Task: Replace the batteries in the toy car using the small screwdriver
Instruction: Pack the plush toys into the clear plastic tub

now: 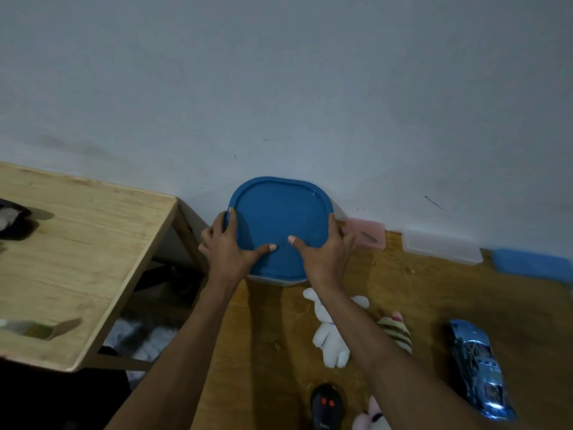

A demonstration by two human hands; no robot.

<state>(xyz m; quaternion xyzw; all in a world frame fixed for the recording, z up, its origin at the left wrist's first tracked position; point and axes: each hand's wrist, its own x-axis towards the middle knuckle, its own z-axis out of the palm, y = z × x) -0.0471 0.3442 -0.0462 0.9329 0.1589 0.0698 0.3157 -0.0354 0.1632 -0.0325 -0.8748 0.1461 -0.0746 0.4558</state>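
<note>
A shiny blue toy car point(479, 369) lies on the wooden floor at the lower right, apart from both hands. A black remote with two red buttons point(327, 405) lies near the bottom edge. Against the wall stands a container with a blue lid point(280, 212). My left hand point(231, 240) grips the lid's left edge and my right hand point(324, 248) grips its right edge, both thumbs pressed flat on top. No screwdriver or batteries show.
A light wooden table point(77, 243) stands at the left with dark items on it. A white plush rabbit point(330, 330), a striped plush point(395, 332) and a pink plush point(372, 417) lie on the floor. Pink point(367, 232), clear point(441, 246) and blue point(531, 263) boxes line the wall.
</note>
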